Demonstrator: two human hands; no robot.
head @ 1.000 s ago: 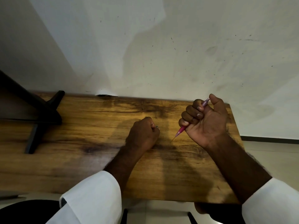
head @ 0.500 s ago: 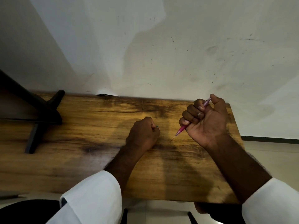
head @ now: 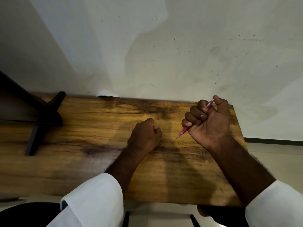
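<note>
In the head view, your right hand (head: 211,122) is closed in a fist around a pink pen (head: 184,131). All four fingers wrap the barrel and your thumb stands up beside its top end. The pen runs slantwise through the fist. Its pale upper end shows between thumb and forefinger, and the darker lower end comes out below your little finger. A thin needle-like tip points down and to your left, close to the surface (head: 82,131). Whether the tip touches the wood cannot be told. The hand is raised over the right far part of the surface, palm side turned toward you.

Your left hand (head: 144,135) rests on the surface near the middle, knuckles up and fingers curled in tight. A teal bit (head: 158,128) peeks out by the thumb and forefinger, and your hand holds it. What it belongs to is hidden inside the fist. The two hands are near each other but apart, with the pen tip aimed into the gap between them.

Both forearms are bare and end in white sleeves (head: 91,199) at the near edge. A black stand (head: 42,115) sits at the far left of the surface, well apart from your hands. A marked white wall (head: 164,46) rises behind, with a paper scrap (head: 107,94) at its foot.
</note>
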